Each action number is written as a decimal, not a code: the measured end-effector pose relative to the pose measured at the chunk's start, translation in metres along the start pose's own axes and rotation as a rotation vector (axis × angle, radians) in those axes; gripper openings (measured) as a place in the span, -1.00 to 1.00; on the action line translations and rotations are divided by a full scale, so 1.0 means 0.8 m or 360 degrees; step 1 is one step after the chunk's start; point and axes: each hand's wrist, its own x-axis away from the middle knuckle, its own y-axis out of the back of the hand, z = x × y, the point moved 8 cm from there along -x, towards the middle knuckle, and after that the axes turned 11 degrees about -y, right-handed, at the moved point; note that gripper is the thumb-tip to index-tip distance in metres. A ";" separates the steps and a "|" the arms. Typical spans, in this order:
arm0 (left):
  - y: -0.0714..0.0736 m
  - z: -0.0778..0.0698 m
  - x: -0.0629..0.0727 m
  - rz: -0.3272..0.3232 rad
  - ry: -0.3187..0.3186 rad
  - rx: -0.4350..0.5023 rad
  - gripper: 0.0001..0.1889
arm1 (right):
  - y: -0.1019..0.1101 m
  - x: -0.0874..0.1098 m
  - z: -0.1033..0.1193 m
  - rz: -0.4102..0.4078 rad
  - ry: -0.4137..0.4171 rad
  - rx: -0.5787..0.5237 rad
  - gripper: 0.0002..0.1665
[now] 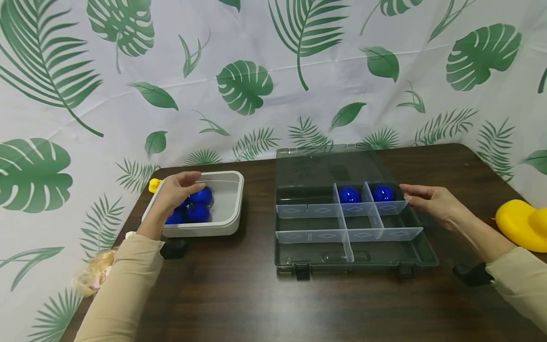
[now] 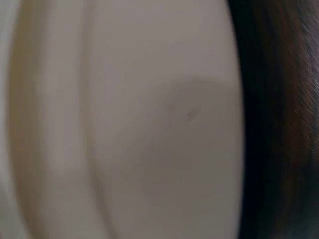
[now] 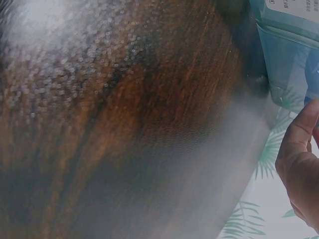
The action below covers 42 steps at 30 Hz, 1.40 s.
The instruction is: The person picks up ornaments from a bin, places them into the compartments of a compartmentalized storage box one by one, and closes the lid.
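A white container (image 1: 237,202) on the left side of the table holds several shiny blue balls (image 1: 198,213). My left hand (image 1: 173,192) is over its left part, thumb and fingers apart, right by the rear ball. Right of the middle lies a dark clear box (image 1: 284,266) with its lid (image 1: 325,166) raised at the back and pale dividers (image 1: 309,235) inside. Two of its back compartments each hold a blue ball (image 1: 350,194). The fingertips of my right hand (image 1: 436,204) are at the box's right side, by the right-hand ball (image 1: 383,193).
A large yellow duck (image 1: 519,225) sits at the right edge. By the white container's back left corner is a small yellow duck (image 1: 154,185). A blond-haired doll (image 1: 96,273) lies at the left edge, beside my sleeve. A leaf-patterned cloth (image 1: 273,47) hangs behind the table (image 1: 239,294).
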 end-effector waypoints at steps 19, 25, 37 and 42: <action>-0.014 0.032 -0.005 0.0104 0.0138 -0.0459 -0.43 | 0.002 0.001 -0.001 -0.0025 0.0038 -0.0035 -0.27; -0.012 0.024 -0.003 0.0072 0.0101 -0.0341 -0.44 | 0.003 0.001 0.000 0.0002 0.0046 -0.0125 -0.27; -0.023 -0.057 -0.010 0.0155 0.0028 0.0434 -0.41 | 0.006 0.000 -0.002 -0.0016 0.0026 -0.0066 -0.26; -0.067 -0.104 -0.020 0.0216 -0.0018 0.0724 -0.45 | 0.003 0.000 -0.001 -0.0014 0.0021 -0.0047 -0.27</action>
